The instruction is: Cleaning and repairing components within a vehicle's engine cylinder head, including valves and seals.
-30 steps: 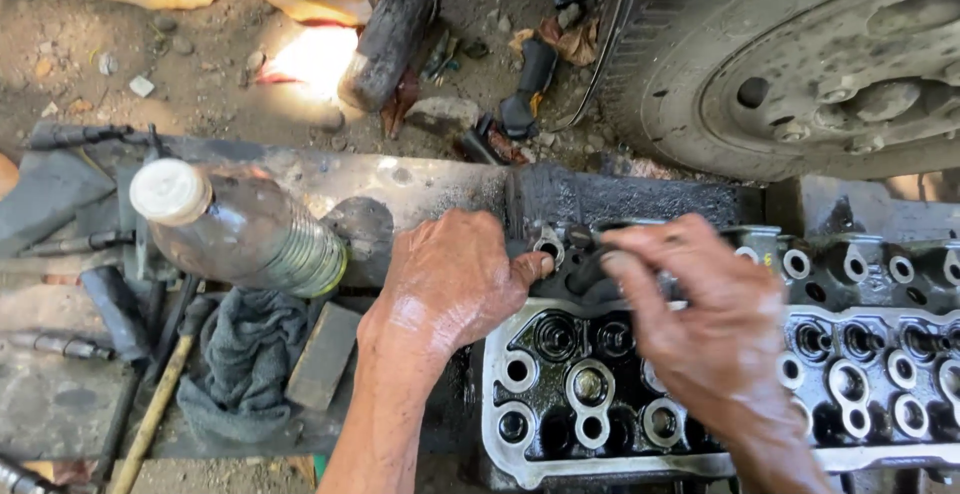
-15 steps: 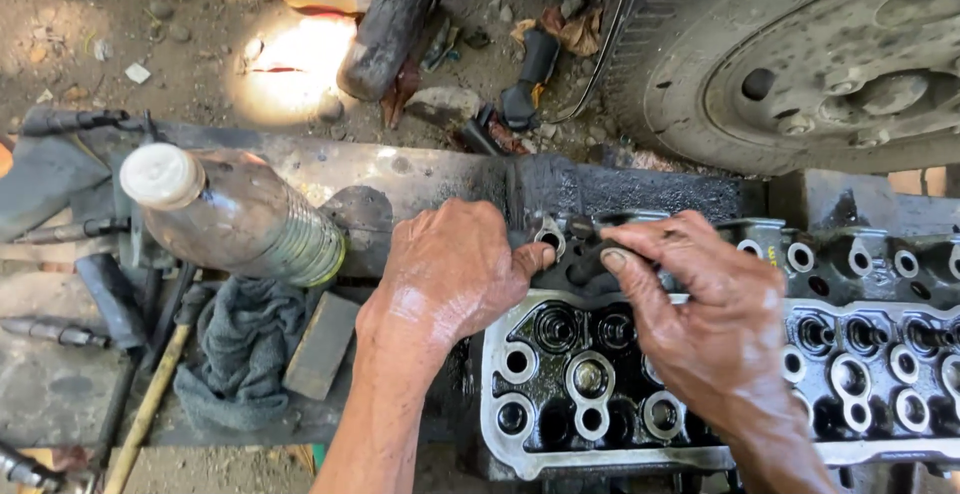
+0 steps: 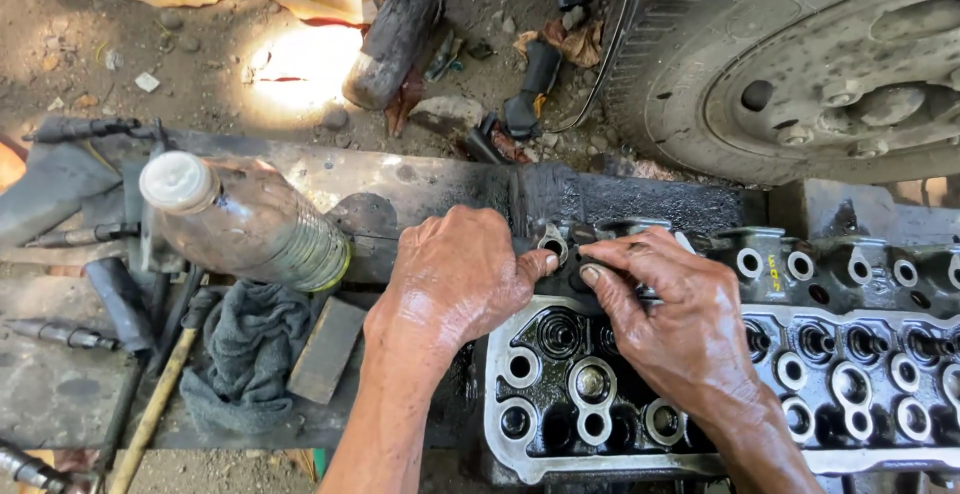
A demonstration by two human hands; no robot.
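At the far left corner of the cylinder head, both hands meet over one small spot. The left hand comes in from the left, fingers curled, its thumb tip pressed against a small round metal piece, ring-like with a dark centre, that sits on the head's far edge. The right hand comes in from the right and near side, its fingers stretched left so that the fingertips lie just beside that same piece, pushing down on the dark part beneath it. So the piece lies between the two sets of fingertips, to the right of the left thumb and to the left of the right fingers; both hands are about equally close. Neither hand is closed round anything: it is a pinch and press with the tips, and whether the piece is truly gripped or only touched I cannot tell.

The head's long axis runs left to right, leaving the view at the right. It is grey cast metal, black with oil in the hollows, with rows of bright round rings and bores along it.

Left of the hands, a plastic bottle lies on its side on a greasy plank, with a dark rag near it. Far right stands a wheel on the dirt.
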